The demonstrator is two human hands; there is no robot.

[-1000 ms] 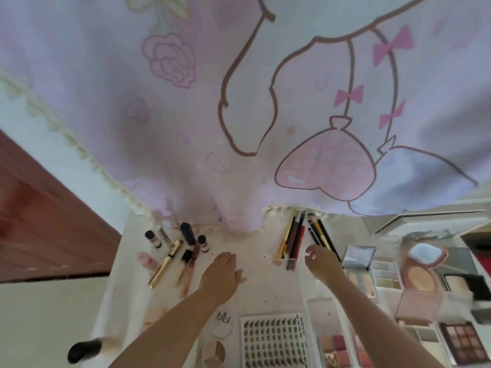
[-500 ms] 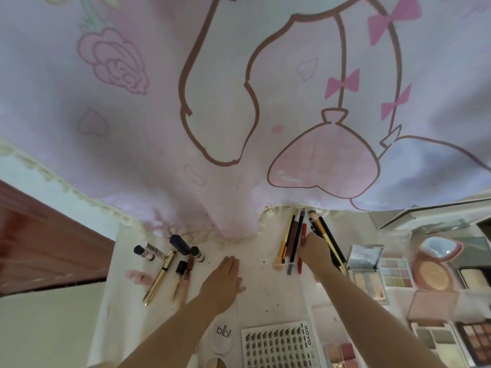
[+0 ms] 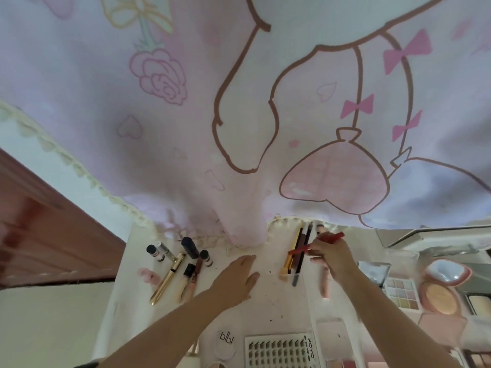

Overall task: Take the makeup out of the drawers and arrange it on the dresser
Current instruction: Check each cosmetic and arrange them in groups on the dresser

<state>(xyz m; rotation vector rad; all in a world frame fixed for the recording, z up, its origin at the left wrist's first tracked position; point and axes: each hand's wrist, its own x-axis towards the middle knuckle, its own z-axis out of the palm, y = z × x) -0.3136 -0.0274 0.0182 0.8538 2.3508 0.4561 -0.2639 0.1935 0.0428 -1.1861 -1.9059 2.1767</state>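
The right hand (image 3: 333, 257) pinches a red pencil (image 3: 316, 244) between curled fingers, holding it raised and roughly level over the white dresser top (image 3: 279, 301), its tip toward the left and its far end sticking out past the knuckles toward the right. Just below and left of that hand, a row of pencils (image 3: 297, 254) lies side by side on the dresser, yellow, brown and dark ones, pointing away toward the pink printed curtain (image 3: 239, 115). The left hand (image 3: 235, 281) lies flat with straight fingers on the dresser, holding nothing, between the pencils and a cluster of lip products (image 3: 180, 264) that includes a gold tube (image 3: 168, 278). Nearer the person sit a round compact (image 3: 225, 342) and a lash tray (image 3: 280, 350); open palettes (image 3: 401, 292) lie to the right.
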